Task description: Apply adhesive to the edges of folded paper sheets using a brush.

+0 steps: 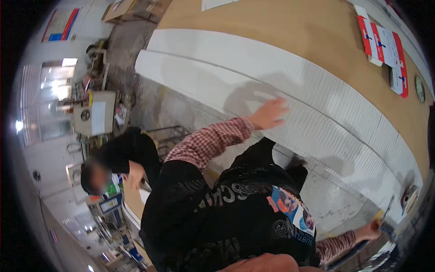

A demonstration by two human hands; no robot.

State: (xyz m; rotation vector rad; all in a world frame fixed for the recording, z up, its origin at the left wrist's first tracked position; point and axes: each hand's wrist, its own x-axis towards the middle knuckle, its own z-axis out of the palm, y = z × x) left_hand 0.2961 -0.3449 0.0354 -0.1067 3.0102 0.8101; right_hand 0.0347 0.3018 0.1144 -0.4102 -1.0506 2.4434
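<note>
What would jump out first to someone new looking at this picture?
Probably the long, finely lined white band curving across the tan table, with the person's left hand spread open over its near side. Next, perhaps, the red-and-white cardboard pieces at the table's upper right, and another person in dark clothing at the left.

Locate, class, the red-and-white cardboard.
In the head view, the red-and-white cardboard lies at upper right on the brown tabletop, beyond the long white sheets.
</note>
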